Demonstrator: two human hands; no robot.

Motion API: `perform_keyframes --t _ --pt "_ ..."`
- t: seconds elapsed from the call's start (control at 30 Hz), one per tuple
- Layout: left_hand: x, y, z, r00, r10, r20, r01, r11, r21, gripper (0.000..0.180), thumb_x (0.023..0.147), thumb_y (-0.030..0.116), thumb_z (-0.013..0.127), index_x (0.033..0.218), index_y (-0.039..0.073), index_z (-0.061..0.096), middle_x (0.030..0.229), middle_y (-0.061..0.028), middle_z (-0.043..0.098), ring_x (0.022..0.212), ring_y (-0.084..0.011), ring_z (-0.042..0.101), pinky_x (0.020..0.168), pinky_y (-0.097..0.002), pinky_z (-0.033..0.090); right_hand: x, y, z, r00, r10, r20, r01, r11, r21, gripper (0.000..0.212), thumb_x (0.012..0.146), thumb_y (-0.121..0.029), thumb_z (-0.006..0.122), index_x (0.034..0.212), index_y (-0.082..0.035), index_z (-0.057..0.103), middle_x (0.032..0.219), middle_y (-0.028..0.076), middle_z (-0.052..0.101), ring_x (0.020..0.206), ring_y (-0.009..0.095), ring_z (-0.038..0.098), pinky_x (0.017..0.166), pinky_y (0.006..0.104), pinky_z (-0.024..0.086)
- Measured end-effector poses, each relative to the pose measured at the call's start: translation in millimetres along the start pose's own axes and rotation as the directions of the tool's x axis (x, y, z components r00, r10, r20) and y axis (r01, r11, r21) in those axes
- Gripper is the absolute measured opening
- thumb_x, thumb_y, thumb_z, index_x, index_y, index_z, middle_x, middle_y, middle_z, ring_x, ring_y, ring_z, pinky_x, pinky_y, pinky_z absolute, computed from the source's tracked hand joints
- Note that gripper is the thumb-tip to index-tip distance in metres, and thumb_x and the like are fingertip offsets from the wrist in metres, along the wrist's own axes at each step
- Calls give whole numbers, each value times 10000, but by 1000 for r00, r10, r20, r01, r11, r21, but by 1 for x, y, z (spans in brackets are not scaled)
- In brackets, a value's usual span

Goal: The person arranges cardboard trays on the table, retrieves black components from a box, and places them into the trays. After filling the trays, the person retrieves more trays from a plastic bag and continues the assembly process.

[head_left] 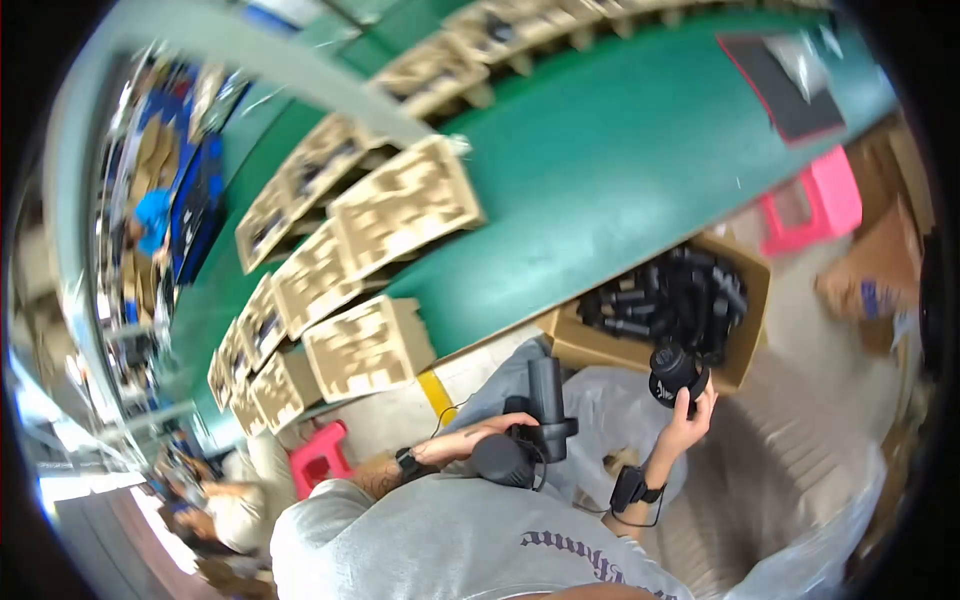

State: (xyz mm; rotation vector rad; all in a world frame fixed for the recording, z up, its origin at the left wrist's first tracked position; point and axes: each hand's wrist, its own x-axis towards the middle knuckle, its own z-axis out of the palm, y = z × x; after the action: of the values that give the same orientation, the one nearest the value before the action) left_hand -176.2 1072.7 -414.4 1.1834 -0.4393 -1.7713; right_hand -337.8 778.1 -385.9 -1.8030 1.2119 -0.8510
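My left hand (512,424) is closed around a black tubular part (546,385) with a wider collar at its lower end, held over my lap. A black rounded cylinder (502,458) sits just below that hand, close against my shirt; how it joins the tube, I cannot tell. Farther right, my right hand (690,415) grips a black cup-shaped part (675,378) with white print on its side. That part is held at the near edge of an open cardboard box (757,320) piled with black tubular parts (680,295).
A green workbench (560,170) runs across, bearing rows of moulded pulp trays (365,350). Pink stools (815,205) stand at right and lower left. Clear plastic sheeting (610,405) hangs by the box. A dark mat (780,90) lies far right. Another person (240,510) sits at left.
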Motion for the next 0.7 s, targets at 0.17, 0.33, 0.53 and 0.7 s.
perform_keyframes --t 0.17,0.33,0.53,0.7 --pt "-87 61 20 953 285 -99 -291 955 -53 517 782 33 601 1270 96 440 1170 0 465 1055 -101 458 893 -233 389 26 -155 49 912 -292 290 209 936 285 210 801 -49 585 990 42 595 1117 136 578 1057 248 499 948 344 345" --pt "-176 99 8 849 458 -265 -404 884 233 461 786 -42 533 1232 56 474 1166 -17 478 1038 -70 451 883 -225 400 9 -291 158 708 -500 498 284 848 448 224 784 -136 677 908 42 619 1077 154 594 1009 252 550 881 305 405" --pt "-307 144 28 793 266 -548 -466 845 -263 308 782 -10 594 1089 -7 563 1006 -52 565 884 -77 531 712 -215 452 -13 -267 338 412 -743 527 836 538 106 369 695 -349 672 631 0 570 737 179 585 757 362 544 707 423 430" --pt "-376 48 11 546 557 -626 -790 95 -605 605 666 178 569 1217 -6 401 809 -112 506 745 -193 493 667 -371 516 -29 -252 359 669 -502 548 734 559 -385 530 709 -408 646 1060 -13 611 1120 196 552 1095 364 484 932 477 371"
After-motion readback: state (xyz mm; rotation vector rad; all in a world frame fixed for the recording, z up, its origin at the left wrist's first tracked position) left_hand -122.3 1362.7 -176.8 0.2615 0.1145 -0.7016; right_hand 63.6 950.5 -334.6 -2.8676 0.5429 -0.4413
